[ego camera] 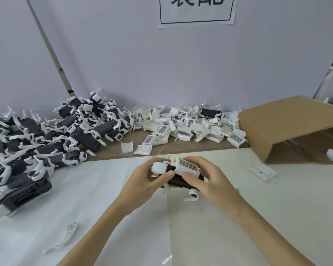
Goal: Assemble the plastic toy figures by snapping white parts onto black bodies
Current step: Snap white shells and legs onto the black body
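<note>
Head cam looking down at the table, and both hands are wrapped around one toy figure: a black body (178, 180) held between them just above the white table sheet (104, 198). Left hand (142, 181) has its fingers curled round the rounded white end cap (159, 167), thumb lying across the front of the body. Right hand (206, 179) pinches the white grille cover (186, 167) with its dark grid sticker, thumb on the near edge, fingers over the far side, so it sits on top of the body. A white leg piece (192, 195) hangs below the right hand. Way off past the left hand is a big heap of finished black-and-white figures (46, 139). Straight beyond both hands sits a pile of loose white covers (186, 125), and out past the right hand a tipped cardboard box (292, 129). One stray white arm part (65, 237) lies nearer than the left forearm, and a loose white cover (261, 170) lies right of the right hand.
</note>
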Motion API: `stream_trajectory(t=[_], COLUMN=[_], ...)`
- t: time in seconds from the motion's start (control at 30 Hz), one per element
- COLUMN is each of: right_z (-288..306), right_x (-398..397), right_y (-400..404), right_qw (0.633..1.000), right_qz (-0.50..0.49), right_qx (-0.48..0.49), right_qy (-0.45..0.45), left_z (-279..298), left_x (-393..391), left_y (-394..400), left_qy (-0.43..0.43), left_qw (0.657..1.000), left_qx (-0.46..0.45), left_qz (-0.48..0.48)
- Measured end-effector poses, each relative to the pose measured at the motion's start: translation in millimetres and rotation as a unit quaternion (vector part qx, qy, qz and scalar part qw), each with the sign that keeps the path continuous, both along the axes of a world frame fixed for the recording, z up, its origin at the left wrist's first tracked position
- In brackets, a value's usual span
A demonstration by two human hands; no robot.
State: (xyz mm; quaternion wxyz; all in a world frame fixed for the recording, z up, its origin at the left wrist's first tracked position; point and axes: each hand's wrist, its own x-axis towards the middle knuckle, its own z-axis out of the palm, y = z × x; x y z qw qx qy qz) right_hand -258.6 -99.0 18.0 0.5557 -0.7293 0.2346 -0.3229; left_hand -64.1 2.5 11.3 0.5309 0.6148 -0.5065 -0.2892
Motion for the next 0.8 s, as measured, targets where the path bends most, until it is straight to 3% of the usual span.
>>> stream_trajectory(t=[0.17, 0.33, 0.47, 0.8], right_z=[-1, 2, 0, -3], right_x=[-1, -2, -3, -5], right_y=[4, 3, 2, -1], right_qw=[0.991, 0.995, 0.992, 0.989], right_qz=[-0.017, 0.012, 0.011, 0.038], right_qx=[-0.118, -0.081, -0.099, -0.105], right_qy=[0.059, 0.058, 0.082, 0.092], left_z=[-4, -6, -2, 4], left_x=[-7, -12, -17, -22], left_y=[-3, -4, -1, -1], left_qy=[0.013, 0.016, 0.059, 0.067], left_qw=[0.999, 0.998, 0.997, 0.997], left_qx=[-0.007, 0.000, 0.013, -0.007], left_qz=[0.030, 0.057, 0.056, 0.045])
